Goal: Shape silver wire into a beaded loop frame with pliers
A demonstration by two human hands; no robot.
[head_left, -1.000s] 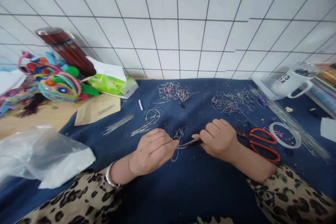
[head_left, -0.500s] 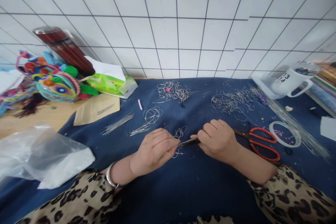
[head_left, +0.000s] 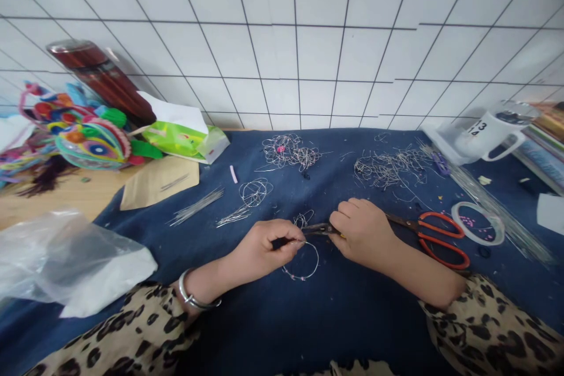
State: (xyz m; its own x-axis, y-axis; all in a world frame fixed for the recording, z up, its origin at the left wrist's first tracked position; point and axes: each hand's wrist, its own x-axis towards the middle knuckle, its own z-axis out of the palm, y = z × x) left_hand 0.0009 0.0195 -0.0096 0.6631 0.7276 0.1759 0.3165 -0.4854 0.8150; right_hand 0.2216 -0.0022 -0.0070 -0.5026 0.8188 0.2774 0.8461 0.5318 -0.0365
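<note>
Between thumb and fingertips, my left hand [head_left: 269,247] pinches the top of a thin wire ring [head_left: 318,258]. The ring hangs below the fingers and carries a few small pink beads along its lower edge. My right hand [head_left: 363,226] is wrapped round a pair of pliers [head_left: 321,229], whose jaws point left, close to my left fingertips. Whether the jaws touch the wire I cannot tell. Just behind the pliers lies a small loose tangle of wire [head_left: 304,218].
Red-handled scissors [head_left: 440,224] and a clear round dish [head_left: 478,241] of pink beads lie at right, near long straight wires [head_left: 506,217]. Tangled wire [head_left: 388,169] and wire rings [head_left: 256,192] lie farther back. A plastic bag [head_left: 66,258] is at left; a white mug [head_left: 496,135] stands at back right.
The wire ring has swung into clearer view below my left fingers. The pliers have shifted slightly up and left, showing more of their head. My left fingers have opened into a looser pinch.
</note>
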